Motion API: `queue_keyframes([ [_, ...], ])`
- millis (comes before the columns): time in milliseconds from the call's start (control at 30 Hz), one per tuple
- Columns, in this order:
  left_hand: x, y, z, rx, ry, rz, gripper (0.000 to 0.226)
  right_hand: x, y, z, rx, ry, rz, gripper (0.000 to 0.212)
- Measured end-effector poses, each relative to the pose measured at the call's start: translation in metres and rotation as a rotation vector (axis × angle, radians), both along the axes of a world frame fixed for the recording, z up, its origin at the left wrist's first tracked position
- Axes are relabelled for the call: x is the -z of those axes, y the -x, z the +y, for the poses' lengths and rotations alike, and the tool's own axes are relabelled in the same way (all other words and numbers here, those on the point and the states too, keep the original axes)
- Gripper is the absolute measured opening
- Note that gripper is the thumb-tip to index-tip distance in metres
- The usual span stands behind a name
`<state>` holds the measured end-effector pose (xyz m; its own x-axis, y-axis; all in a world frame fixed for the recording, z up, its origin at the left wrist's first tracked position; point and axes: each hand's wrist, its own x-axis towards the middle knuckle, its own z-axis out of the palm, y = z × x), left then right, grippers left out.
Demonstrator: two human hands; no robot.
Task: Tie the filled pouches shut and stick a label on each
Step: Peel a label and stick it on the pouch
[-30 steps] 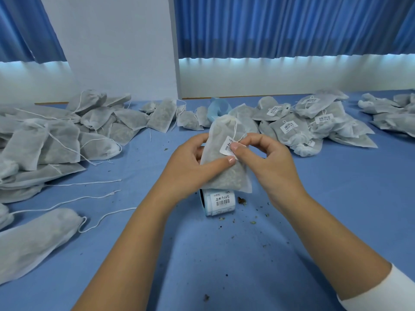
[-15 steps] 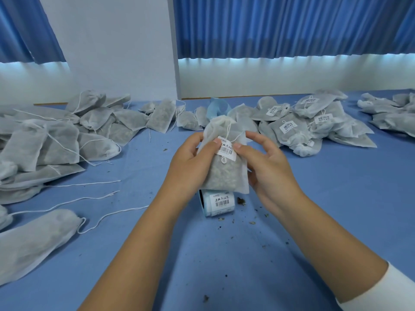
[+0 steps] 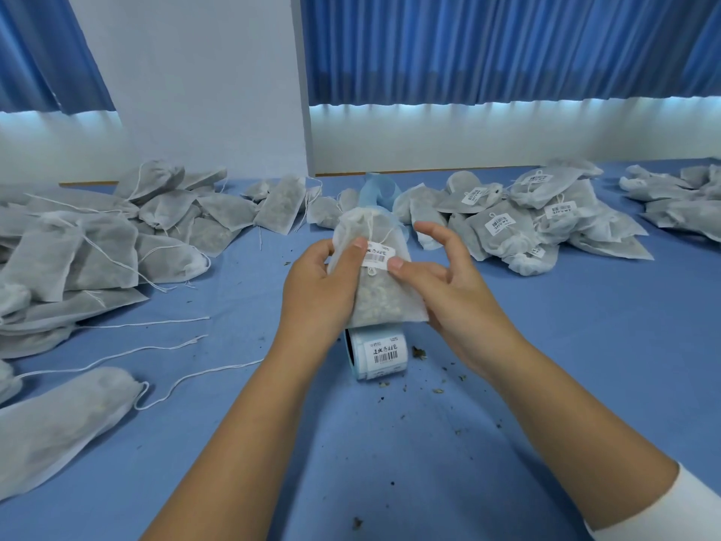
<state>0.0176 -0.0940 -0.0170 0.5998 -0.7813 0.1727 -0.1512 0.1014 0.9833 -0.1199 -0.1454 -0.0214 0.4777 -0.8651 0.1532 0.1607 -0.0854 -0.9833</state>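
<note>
Grey-white pouch (image 3: 374,290), white barcoded label (image 3: 377,255), blue table (image 3: 585,345), blue pleated curtains (image 3: 507,48).

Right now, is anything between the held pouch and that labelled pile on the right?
Nothing visible but the person's own right hand. The left hand holds the pouch; beyond it only bare blue table reaches the labelled pile.

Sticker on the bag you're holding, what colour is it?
The sticker is white with black barcode lines; head view shows it best.

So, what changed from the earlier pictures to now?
The right hand released its pinch on the label and opened; only its thumb touches the label, now flat on the pouch. The left hand still grips the pouch; the label roll has not moved.
</note>
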Motion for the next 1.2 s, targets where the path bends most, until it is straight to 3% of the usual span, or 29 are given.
queue_keyframes([
  [67, 0.001, -0.003, -0.002, -0.078, 0.008, -0.025, 0.029, -0.001, -0.001, 0.004, -0.052, 0.092, 0.032, 0.05],
  [233, 0.003, -0.007, -0.004, -0.087, -0.05, -0.076, 0.044, -0.001, 0.0, -0.001, -0.068, 0.134, -0.053, 0.009],
  [333, 0.004, -0.008, -0.003, -0.046, -0.098, -0.068, 0.043, -0.001, 0.007, -0.01, -0.096, 0.073, 0.035, 0.019],
  [400, 0.003, -0.009, -0.001, -0.039, -0.101, 0.004, 0.039, -0.004, 0.01, -0.018, 0.003, 0.045, 0.043, 0.025],
  [467, 0.0, -0.012, 0.001, -0.045, -0.095, 0.062, 0.031, -0.009, 0.018, -0.029, 0.167, 0.005, -0.09, 0.027],
  [567, -0.002, -0.016, 0.002, -0.052, -0.103, 0.074, 0.025, -0.013, 0.027, -0.037, 0.117, -0.095, -0.238, 0.035],
  [900, 0.002, -0.027, -0.003, -0.018, -0.109, -0.02, 0.013, -0.015, -0.027, -0.028, 0.054, 0.235, 0.395, 0.027],
  [1067, 0.004, -0.051, 0.0, -0.098, -0.133, -0.006, 0.015, -0.026, -0.096, -0.065, -0.055, 0.461, 0.756, 0.031],
  [1200, 0.007, -0.073, 0.001, -0.14, -0.172, -0.002, 0.019, -0.013, -0.149, -0.114, -0.127, 0.661, 1.151, 0.037],
])
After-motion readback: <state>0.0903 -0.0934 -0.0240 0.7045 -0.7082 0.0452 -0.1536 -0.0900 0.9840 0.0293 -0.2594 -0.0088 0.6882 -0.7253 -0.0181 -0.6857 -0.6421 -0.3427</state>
